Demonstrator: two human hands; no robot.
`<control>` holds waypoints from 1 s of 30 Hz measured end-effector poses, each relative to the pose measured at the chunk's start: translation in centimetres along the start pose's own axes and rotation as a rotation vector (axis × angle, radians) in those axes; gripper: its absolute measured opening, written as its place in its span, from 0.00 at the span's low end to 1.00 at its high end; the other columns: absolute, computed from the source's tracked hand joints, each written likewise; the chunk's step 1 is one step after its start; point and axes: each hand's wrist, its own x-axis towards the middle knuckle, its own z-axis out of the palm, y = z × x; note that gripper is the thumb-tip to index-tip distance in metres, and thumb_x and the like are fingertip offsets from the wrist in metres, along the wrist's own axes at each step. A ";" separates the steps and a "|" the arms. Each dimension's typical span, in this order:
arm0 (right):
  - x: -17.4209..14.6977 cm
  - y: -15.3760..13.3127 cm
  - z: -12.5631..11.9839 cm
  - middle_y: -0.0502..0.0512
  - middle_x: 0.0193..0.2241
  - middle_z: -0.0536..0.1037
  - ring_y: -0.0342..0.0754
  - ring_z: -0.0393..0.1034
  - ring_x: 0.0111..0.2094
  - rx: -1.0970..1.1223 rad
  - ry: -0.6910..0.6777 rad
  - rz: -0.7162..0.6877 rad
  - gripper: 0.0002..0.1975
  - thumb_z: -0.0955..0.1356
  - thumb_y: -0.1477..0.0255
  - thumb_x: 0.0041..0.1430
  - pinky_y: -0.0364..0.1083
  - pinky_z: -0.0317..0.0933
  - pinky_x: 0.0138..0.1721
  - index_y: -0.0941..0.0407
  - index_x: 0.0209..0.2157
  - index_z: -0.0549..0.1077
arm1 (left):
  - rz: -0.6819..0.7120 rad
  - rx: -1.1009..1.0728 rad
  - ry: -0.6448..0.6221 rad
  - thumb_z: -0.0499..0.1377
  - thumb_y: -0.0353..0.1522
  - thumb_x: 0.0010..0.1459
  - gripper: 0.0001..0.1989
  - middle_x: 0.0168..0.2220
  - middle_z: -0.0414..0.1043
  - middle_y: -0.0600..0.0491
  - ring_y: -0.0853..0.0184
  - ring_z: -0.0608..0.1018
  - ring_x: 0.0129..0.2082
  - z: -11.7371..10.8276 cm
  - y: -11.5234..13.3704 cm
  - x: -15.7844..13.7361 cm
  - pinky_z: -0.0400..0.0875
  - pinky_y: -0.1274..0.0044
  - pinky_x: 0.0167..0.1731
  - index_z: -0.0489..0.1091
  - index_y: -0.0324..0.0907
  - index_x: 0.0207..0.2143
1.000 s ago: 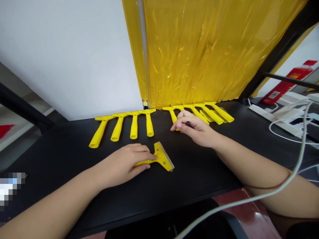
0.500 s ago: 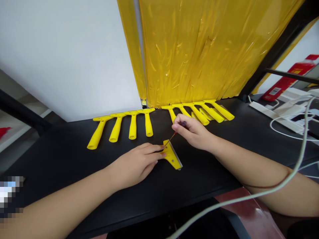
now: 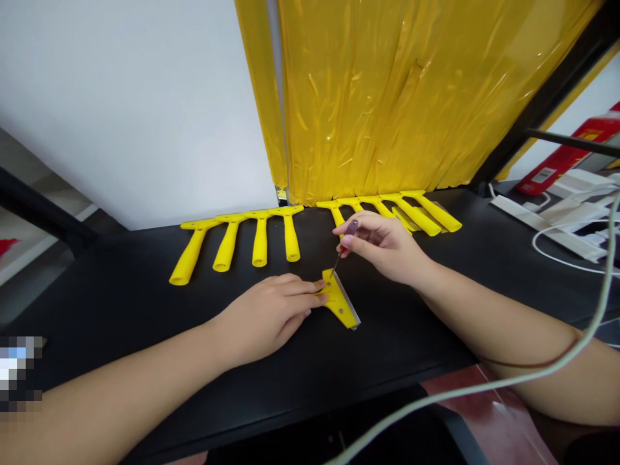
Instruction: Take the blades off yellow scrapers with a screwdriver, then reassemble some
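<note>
Left hand (image 3: 268, 318) grips a yellow scraper (image 3: 341, 306) on a black table (image 3: 387, 352); right hand (image 3: 390, 248) angles a screwdriver (image 3: 353, 227) over it

Head camera, looking forward and down: compared with a second ago, the right hand has come from over the row of scrapers to the one being worked on, and that scraper has shifted a little to the right. Compared with half a second ago, the scraper lies almost where it was, but the screwdriver stands steeper.

The left hand hides most of the scraper's handle. The screwdriver's tip is near the upper screw (image 3: 329, 284); whether it sits in the slot is hard to tell. The right hand covers parts of the right-hand row of scrapers (image 3: 419, 216). A red bottle (image 3: 566, 155) is cut off at the right edge, and a pixelated patch blurs the lower left.

The scraper lies flat just beyond the left fingertips, head and blade (image 3: 349, 298) to the right, below and slightly left of the right hand. The hands are apart: the left is closed over the scraper's handle, the right pinches the screwdriver. Behind them, another row of four scrapers (image 3: 260, 242) lies by a white panel (image 3: 169, 116).
</note>
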 end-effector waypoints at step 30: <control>-1.1 -0.1 1.9 0.48 0.27 0.75 0.44 0.75 0.28 -0.043 0.007 0.025 0.16 0.80 0.61 0.56 0.45 0.73 0.31 0.54 0.36 0.73 | 0.000 0.008 -0.022 0.53 0.28 0.73 0.20 0.63 0.75 0.55 0.61 0.79 0.52 -0.3 0.0 0.1 0.76 0.67 0.55 0.75 0.49 0.60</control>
